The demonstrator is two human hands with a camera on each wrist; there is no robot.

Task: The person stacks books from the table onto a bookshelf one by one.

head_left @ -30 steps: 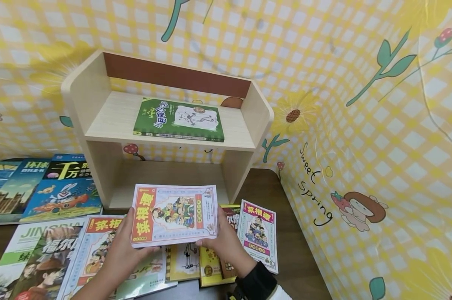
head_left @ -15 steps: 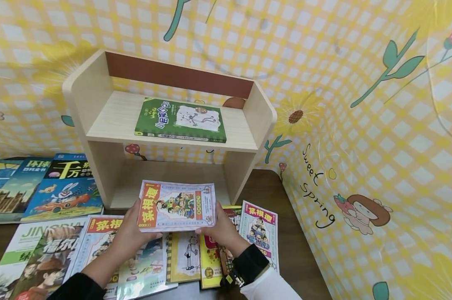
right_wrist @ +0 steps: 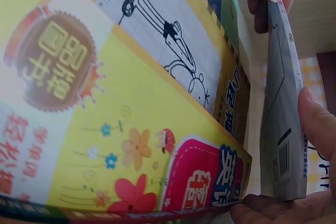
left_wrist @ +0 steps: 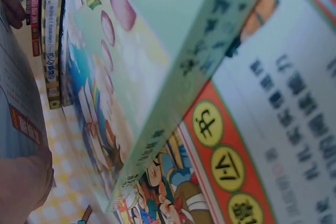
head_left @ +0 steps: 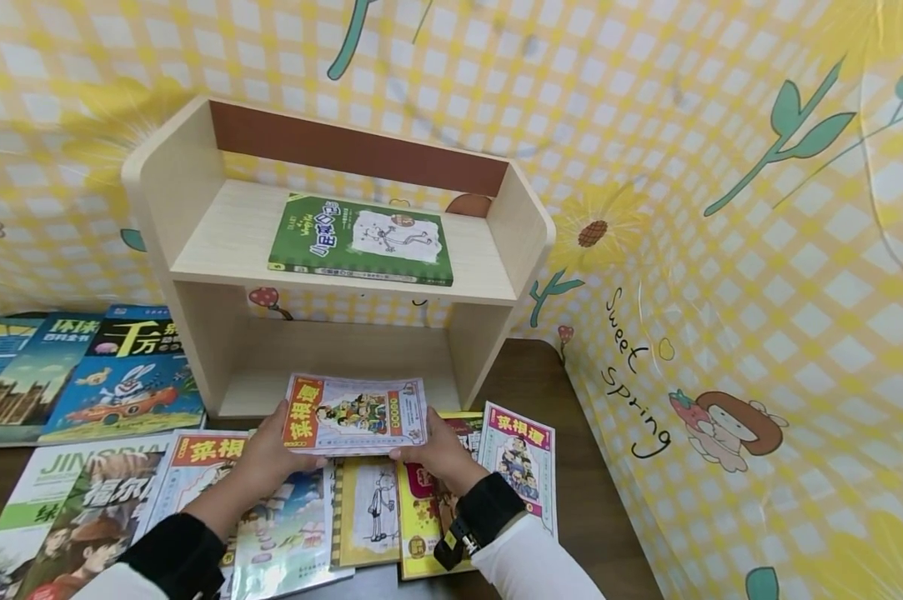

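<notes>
Head view: the left hand (head_left: 274, 450) grips the near-left edge and the right hand (head_left: 439, 446) the near-right edge of a thin book (head_left: 355, 414), fingers and thumbs clamped on it, held flat just above the table at the mouth of the lower opening of the wooden shelf (head_left: 196, 208). The step in hand looks like sliding it in toward twelve o'clock. That calls for keeping it level and pushing straight between the side walls, clear of the books (head_left: 391, 508) lying under it.

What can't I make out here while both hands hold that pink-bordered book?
- Head view: the pink-bordered paperback book hides the fingertips of the left hand and right hand.
- Head view: the wooden shelf's lower bay is partly hidden by the book.
- Left wrist view: blurred covers, text unreadable.
</notes>
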